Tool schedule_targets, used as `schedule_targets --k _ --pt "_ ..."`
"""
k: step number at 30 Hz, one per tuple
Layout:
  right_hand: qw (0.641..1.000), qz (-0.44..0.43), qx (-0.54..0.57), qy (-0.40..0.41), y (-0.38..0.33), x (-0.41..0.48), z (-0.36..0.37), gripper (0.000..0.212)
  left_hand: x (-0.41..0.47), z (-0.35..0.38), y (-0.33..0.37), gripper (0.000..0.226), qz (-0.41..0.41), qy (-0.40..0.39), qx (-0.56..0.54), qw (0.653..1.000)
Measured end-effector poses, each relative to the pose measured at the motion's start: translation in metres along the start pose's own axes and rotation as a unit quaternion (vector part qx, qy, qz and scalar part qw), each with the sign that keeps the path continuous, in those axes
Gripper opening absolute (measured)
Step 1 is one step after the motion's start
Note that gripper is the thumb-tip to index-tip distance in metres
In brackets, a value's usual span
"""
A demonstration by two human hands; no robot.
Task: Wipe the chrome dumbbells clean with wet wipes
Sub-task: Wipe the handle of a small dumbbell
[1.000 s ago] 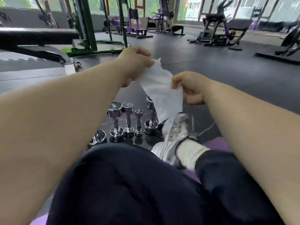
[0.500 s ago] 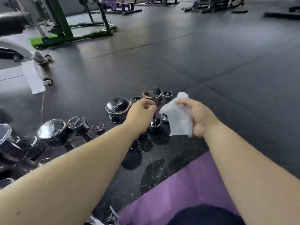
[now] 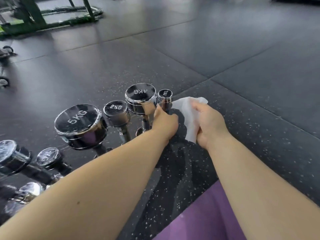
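Several chrome dumbbells stand on end on the black rubber floor: a 5KG dumbbell [image 3: 78, 122], a 2KG dumbbell [image 3: 116, 111], a 4KG dumbbell [image 3: 140, 97] and a small 1KG dumbbell [image 3: 164, 95]. My left hand [image 3: 164, 124] curls round the 1KG dumbbell's handle, just below its top head, with the thumb up between the 4KG and 1KG heads. Right beside it, my right hand [image 3: 210, 126] grips a crumpled white wet wipe [image 3: 186, 112], whose edge touches the 1KG dumbbell's head.
More chrome dumbbells [image 3: 46, 156] lie at the lower left. A purple mat [image 3: 207, 215] covers the floor by my legs. A green machine frame [image 3: 52, 16] stands at the far left, and castor wheels [image 3: 3, 83] sit at the left edge.
My left hand has let go of the wipe and come down onto the 1KG dumbbell's handle. My right hand has followed with the wipe, now bunched. The view has tilted down toward the dumbbells.
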State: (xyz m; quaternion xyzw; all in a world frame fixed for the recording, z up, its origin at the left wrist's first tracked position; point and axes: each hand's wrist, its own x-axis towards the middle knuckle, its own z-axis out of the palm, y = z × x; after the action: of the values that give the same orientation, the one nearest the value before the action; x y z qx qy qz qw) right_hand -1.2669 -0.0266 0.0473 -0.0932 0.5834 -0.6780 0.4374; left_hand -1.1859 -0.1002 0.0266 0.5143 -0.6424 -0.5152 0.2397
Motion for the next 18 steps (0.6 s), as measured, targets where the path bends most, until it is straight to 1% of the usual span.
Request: schedule_targets --k 2,4,5,6,7,9,10,11,13,15,18 --pt "1.0 0.005 0.004 0.011 0.003 0.005 -0.005 0.032 0.015 0.009 -0.002 0.048 -0.024 0.019 -0.02 0.999" --pt "1.0 0.012 0.007 0.023 0.008 0.005 -0.008 0.029 0.027 0.012 -0.004 0.025 -0.026 0.047 0.019 0.998" --pt "0.999 0.022 0.006 0.03 0.012 0.005 -0.011 0.035 0.029 0.012 -0.005 0.019 -0.017 0.056 0.05 0.997" --pt "0.999 0.031 0.0 0.036 0.015 0.004 -0.014 0.043 0.029 0.01 -0.007 0.019 -0.001 0.054 0.082 0.995" --pt "0.999 0.032 -0.01 0.041 0.018 0.001 -0.019 0.045 0.024 0.009 -0.01 0.02 0.017 0.045 0.108 0.993" --pt "0.998 0.028 -0.031 0.047 0.016 -0.005 -0.032 0.032 0.006 0.006 -0.018 0.023 0.053 0.026 0.147 0.987" --pt "0.998 0.031 -0.04 0.046 0.013 -0.009 -0.039 0.029 -0.006 0.004 -0.024 0.023 0.073 0.018 0.159 0.984" --pt "0.997 0.04 -0.053 0.039 0.009 -0.014 -0.046 0.03 -0.02 0.001 -0.031 0.022 0.095 0.006 0.165 0.982" --pt "0.994 0.08 -0.068 -0.006 0.007 -0.033 -0.052 0.039 -0.051 -0.011 -0.042 0.022 0.12 -0.02 0.168 0.978" --pt "0.99 0.111 -0.069 -0.056 0.009 -0.059 -0.046 0.049 -0.077 -0.026 -0.05 0.022 0.121 -0.034 0.181 0.975" --pt "0.976 0.121 -0.057 -0.173 0.009 -0.102 -0.024 0.044 -0.108 -0.053 -0.063 0.02 0.107 -0.051 0.21 0.971"
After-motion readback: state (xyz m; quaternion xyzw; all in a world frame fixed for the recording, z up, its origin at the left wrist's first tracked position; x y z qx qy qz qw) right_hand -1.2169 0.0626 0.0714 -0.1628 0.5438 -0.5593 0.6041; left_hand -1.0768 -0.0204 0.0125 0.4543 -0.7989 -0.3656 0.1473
